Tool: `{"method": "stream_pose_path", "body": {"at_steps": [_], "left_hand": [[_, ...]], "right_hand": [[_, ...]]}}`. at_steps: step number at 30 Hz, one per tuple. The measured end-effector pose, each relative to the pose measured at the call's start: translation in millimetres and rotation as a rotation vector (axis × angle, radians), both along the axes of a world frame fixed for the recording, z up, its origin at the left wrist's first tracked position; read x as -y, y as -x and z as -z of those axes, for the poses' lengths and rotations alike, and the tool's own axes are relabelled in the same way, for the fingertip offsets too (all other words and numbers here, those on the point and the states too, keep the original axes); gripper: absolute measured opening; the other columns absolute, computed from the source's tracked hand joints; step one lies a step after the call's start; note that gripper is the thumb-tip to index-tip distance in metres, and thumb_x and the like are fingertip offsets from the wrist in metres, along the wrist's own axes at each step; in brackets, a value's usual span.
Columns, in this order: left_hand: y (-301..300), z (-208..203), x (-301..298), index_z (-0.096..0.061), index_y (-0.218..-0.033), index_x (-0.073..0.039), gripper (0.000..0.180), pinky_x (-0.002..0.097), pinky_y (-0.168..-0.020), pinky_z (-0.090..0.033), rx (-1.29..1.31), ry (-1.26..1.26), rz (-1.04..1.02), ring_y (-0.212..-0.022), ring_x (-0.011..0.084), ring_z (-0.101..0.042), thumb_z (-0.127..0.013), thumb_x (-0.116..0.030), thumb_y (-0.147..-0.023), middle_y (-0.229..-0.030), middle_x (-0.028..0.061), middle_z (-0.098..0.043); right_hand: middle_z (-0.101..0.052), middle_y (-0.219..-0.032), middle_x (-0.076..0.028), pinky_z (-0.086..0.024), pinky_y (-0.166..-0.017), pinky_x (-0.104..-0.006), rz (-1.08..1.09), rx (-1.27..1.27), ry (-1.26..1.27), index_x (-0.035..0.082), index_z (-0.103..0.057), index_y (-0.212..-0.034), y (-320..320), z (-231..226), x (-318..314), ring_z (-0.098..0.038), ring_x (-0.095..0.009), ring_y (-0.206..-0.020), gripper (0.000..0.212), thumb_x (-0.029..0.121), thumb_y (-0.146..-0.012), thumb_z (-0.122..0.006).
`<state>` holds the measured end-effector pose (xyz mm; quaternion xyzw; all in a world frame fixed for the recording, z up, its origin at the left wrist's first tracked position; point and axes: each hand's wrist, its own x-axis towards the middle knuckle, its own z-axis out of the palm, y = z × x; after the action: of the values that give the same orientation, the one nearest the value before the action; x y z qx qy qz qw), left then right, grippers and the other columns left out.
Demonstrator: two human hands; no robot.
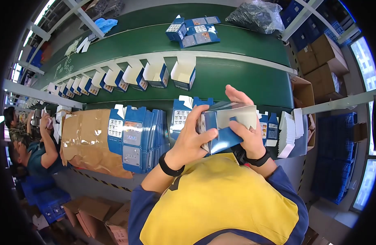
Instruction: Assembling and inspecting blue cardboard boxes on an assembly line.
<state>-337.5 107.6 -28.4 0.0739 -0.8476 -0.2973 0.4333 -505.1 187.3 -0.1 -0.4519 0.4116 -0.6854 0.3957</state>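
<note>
1. Head view, containers: a row of small blue-and-white cartons (155, 73) stands on the green conveyor belt (245, 81), each with its white top flaps up and its mouth open. The nearest one (184, 73) shows a bare white inside with nothing visible in it. Farther back on the belt lies a loose cluster of flat blue cartons (196, 30), and beside them a clear plastic bag (257, 16) full of dark items too small to make out.
2. Brown corrugated boxes (324, 61) sit at the right beyond the belt, flaps open; their contents are hidden.
3. The held carton (226, 122) is just in front of the person's chest, above the near edge of the work surface. Its long axis runs roughly left to right, tilted a little upward to the right, and its open white end faces right and away from the person.
4. The left hand (192, 139) wraps the carton's left end, fingers curled over the printed face. The right hand (245, 126) closes on the right part, thumb on the blue flap and fingers behind the white panel. Both hands grip firmly.
5. Materials: the carton is thin, glossy printed card, blue outside and matt white inside. A stack of flat blue carton blanks (141, 139) leans on crumpled brown paper wrapping (86, 143). A pile of white card inserts (288, 134) stands at the right.
</note>
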Motion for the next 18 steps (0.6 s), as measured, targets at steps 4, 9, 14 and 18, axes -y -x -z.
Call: {"method": "stream_pose_path", "body": {"at_steps": [4, 9, 14, 18], "left_hand": [[-6, -13, -1, -0.044, -0.125, -0.023, 0.076, 0.0516, -0.099, -0.035, 0.059, -0.002, 0.016, -0.114, 0.0416, -0.044, -0.076, -0.004, -0.059, -0.127, 0.0212, -0.037], [-8, -17, 2, -0.046, -0.123, -0.022, 0.072, 0.0502, -0.097, -0.037, 0.036, -0.131, 0.073, -0.110, 0.0394, -0.047, -0.079, -0.011, -0.060, -0.125, 0.0220, -0.040], [-3, -18, 0, -0.040, -0.126, -0.021, 0.078, 0.0550, -0.097, -0.035, -0.053, -0.276, 0.081, -0.109, 0.0382, -0.049, -0.081, -0.014, -0.059, -0.123, 0.0222, -0.043], [-3, -14, 6, -0.035, -0.130, -0.022, 0.085, 0.0570, -0.098, -0.034, -0.048, -0.087, 0.066, -0.108, 0.0390, -0.049, -0.081, -0.015, -0.058, -0.122, 0.0222, -0.043]], "right_hand": [[-0.039, -0.138, -0.018, -0.028, -0.105, -0.0382, -0.214, 0.128, 0.145, 0.003, -0.038, -0.134, 4, -5, -2, -0.039, -0.025, -0.125, 0.058, 0.014, -0.082, -0.062], [-0.037, -0.137, -0.021, -0.031, -0.103, -0.0392, -0.139, 0.002, -0.068, 0.006, -0.037, -0.135, 0, 4, -7, -0.040, -0.028, -0.125, 0.059, 0.026, -0.086, -0.061], [-0.035, -0.138, -0.020, -0.034, -0.101, -0.0388, -0.143, -0.325, 0.282, 0.008, -0.044, -0.131, 15, 24, 1, -0.041, -0.028, -0.124, 0.058, 0.026, -0.081, -0.068], [-0.036, -0.138, -0.019, -0.038, -0.098, -0.0374, -0.118, -0.314, 0.236, 0.009, -0.054, -0.122, 8, 12, 0, -0.044, -0.028, -0.121, 0.051, 0.019, -0.076, -0.073]]}}
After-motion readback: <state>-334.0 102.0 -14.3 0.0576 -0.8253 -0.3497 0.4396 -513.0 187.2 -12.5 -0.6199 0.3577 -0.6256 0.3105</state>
